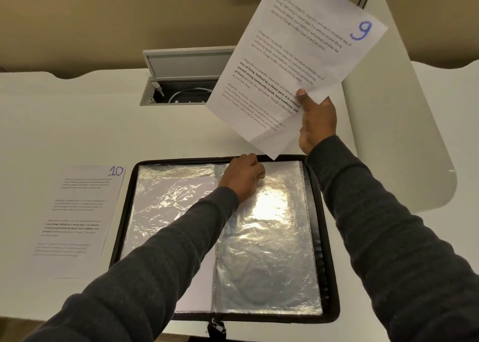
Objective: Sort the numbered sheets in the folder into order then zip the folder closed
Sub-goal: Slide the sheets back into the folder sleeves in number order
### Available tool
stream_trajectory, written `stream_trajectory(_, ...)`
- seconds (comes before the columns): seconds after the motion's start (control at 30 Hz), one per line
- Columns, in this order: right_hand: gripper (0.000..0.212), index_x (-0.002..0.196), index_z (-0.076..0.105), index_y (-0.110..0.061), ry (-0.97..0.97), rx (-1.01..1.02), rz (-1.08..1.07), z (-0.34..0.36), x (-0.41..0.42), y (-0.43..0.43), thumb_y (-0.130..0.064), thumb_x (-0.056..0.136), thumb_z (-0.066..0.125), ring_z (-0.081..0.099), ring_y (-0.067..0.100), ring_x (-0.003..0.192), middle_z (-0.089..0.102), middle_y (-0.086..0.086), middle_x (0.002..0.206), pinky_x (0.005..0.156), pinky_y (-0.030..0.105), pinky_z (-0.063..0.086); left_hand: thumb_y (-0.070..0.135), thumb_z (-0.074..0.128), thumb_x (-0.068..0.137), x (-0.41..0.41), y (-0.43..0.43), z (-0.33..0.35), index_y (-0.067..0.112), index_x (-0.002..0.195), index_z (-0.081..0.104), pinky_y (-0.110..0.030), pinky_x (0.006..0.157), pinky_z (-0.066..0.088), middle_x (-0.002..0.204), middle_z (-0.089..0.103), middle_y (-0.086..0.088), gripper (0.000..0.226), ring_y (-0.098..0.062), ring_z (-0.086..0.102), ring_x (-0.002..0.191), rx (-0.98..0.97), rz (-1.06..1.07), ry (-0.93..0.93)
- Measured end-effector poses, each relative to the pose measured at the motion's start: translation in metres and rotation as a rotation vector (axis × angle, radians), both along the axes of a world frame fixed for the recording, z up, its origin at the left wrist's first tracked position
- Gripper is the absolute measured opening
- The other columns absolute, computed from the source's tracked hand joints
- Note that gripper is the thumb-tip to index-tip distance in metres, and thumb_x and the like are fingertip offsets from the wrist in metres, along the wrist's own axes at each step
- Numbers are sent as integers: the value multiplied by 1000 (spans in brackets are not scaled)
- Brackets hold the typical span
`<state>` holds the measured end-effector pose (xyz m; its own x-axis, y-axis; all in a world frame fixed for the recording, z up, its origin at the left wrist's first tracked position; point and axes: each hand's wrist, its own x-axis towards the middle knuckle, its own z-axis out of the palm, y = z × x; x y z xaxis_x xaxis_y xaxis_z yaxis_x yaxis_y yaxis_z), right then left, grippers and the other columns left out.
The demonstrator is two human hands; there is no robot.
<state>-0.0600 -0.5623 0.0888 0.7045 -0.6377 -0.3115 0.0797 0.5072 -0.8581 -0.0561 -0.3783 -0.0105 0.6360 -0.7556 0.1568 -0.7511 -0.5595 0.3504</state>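
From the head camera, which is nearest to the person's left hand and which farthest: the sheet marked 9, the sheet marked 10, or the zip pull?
From the left hand:
1. Sheet marked 9, held just above and right.
2. Sheet marked 10, flat on the table, left.
3. Zip pull, at the folder's near edge.

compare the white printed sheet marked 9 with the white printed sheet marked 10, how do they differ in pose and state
The white printed sheet marked 9 is held in the air, tilted, by the right hand; the white printed sheet marked 10 lies flat on the white table, untouched. Sheet 9 hangs above the open black zip folder; sheet 10 sits left of it. Both carry printed paragraphs and a blue handwritten number in the top right corner.
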Motion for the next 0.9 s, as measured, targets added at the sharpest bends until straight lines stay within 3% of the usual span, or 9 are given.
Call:
stream_trajectory(0.07,13,99,63,-20,5,-5,-11,-1,0,0,-8,95,67,73,16,89,75,-2,94,89,40,59,-1,71,75,0,-1,-1,8,78,72,-31,58,37,75,58,-8,10,-30,53,67,-5,-3,-9)
stream_trajectory(0.2,13,99,62,-20,15,-12,-21,-3,-1,-2,-9,95,67,73,13,81,75,-3,90,76,33,60,6,62,88,-2,-3,2,9,95,70,-37,68,48,85,66,-8,12,-30,59,77,-8,-3,33)
stream_trajectory(0.37,15,103,64,-22,-3,-23,-18,-7,-1,-6,-9,96,66,74,14,83,76,-4,91,75,33,61,20,47,98,-9,-4,4,13,109,50,-31,63,40,82,61,-1,13,-26,56,73,-5,37,212)
stream_trajectory(0.47,14,105,63,-20,5,-26,-20,-10,-2,-6,-9,96,66,74,16,86,75,-2,94,77,35,61,21,46,97,-10,-4,-1,15,112,47,-37,76,48,95,67,-9,17,-29,58,83,33,3,268)
stream_trajectory(0.6,15,103,64,-21,5,-21,-23,-17,-2,-7,-9,95,67,72,23,98,75,2,101,94,46,58,16,48,95,-13,-5,-6,16,115,53,-35,104,33,101,69,-3,20,-24,59,94,95,-52,241)
stream_trajectory(0.7,14,101,64,-22,20,-17,-19,-24,-2,-5,-10,94,68,72,25,102,75,2,102,98,48,55,18,48,97,-14,-4,-9,17,116,57,-40,112,27,111,68,-3,21,-23,59,105,110,-80,212)
stream_trajectory(0.8,13,100,65,-23,32,-3,15,-34,-2,-2,-10,95,67,72,22,95,75,1,99,93,46,58,19,47,97,-13,-4,-9,16,112,63,-39,107,33,111,69,-3,21,-25,60,102,72,-55,191)
stream_trajectory(0.9,14,104,66,-22,57,10,47,-48,-7,0,-11,95,67,71,25,100,74,4,106,93,47,58,23,46,96,-13,-4,-7,16,105,64,-38,85,47,100,70,-4,21,-29,61,89,32,-4,162)
